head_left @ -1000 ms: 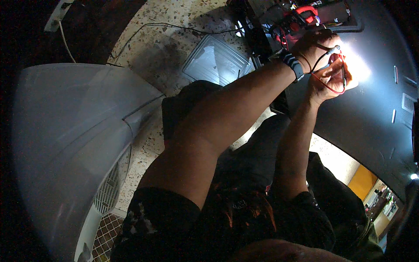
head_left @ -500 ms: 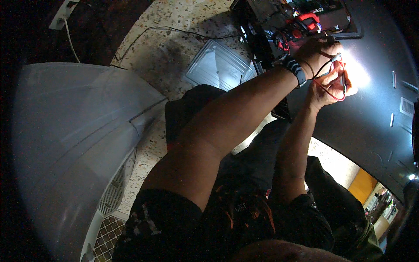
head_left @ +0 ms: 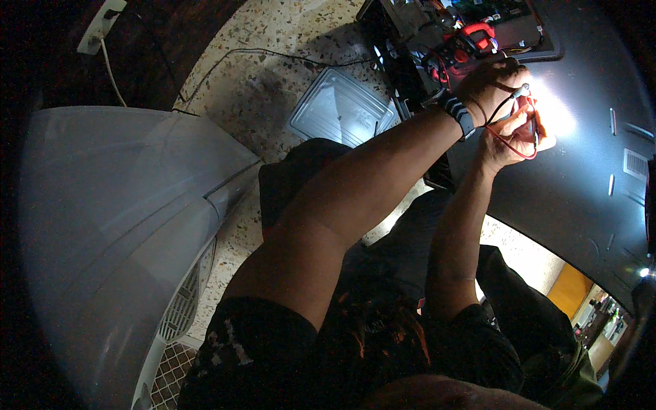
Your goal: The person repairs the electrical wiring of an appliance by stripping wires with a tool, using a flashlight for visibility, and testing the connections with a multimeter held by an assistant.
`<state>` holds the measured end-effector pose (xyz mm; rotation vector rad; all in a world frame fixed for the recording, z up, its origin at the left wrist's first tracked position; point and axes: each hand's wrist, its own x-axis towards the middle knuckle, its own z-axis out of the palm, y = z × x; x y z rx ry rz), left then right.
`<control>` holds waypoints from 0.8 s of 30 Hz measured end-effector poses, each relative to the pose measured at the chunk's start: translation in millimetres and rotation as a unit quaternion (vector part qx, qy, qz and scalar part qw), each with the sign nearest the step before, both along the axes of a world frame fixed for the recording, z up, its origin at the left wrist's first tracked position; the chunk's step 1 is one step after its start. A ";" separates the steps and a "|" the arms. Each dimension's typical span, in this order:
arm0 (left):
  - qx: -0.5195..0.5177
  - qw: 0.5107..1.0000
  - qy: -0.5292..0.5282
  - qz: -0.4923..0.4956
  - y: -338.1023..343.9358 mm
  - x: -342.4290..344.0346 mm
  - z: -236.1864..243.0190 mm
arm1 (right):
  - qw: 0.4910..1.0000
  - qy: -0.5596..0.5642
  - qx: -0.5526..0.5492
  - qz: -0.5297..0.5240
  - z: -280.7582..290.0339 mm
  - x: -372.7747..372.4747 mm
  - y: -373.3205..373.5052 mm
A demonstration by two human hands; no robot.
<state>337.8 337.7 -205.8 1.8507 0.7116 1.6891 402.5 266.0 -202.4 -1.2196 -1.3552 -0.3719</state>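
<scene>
My left hand, with a dark banded watch on its wrist, is curled closed over a large dark panel. What its fingers pinch is hidden behind its back. Just below it, my right hand is closed round thin test leads, palm partly turned up. A red test lead loops under the right fingers, and a black test lead runs up between both hands. Bright light falls on the panel beside the fingertips. A red and black clamp meter lies beyond my left hand.
An open compartment with circuit boards lies at the panel's far end. On the speckled floor sit a clear plastic lid or tray and a dark cable. A large grey covered object stands at left, near a white power strip.
Both hands and the leads have shifted very slightly left in the view, as has the panel. The hold looks the same.
</scene>
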 end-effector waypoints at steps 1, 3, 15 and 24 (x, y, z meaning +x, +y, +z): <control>0.002 1.000 0.005 0.004 0.6 0.2 -0.3 | 1.000 -0.008 -0.001 -0.007 0.0 0.0 0.4; -0.009 1.000 0.007 -0.002 -0.5 1.4 2.1 | 0.999 0.012 0.038 0.020 1.9 -1.7 3.0; 0.024 1.000 -0.011 0.000 4.6 4.1 -6.6 | 0.991 0.100 0.046 0.075 -0.3 -14.6 -24.9; 0.015 0.999 -0.017 -0.027 1.7 -5.8 2.0 | 0.942 0.210 -0.255 0.057 -81.1 -57.9 0.3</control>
